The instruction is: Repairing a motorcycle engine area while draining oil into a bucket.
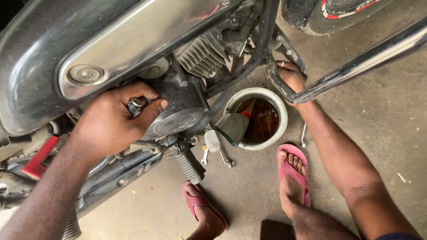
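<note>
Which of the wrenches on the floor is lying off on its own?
The wrench right of the white oil pan, beside the pink sandal. The others lie together under the footpeg.

So the drain pan (257,118) sits on the floor (378,129) under the engine (187,100), wrenches (209,155) lying just left of it, footpeg (190,165) in front, and a sandalled foot (292,173) right beside the pan.
</note>
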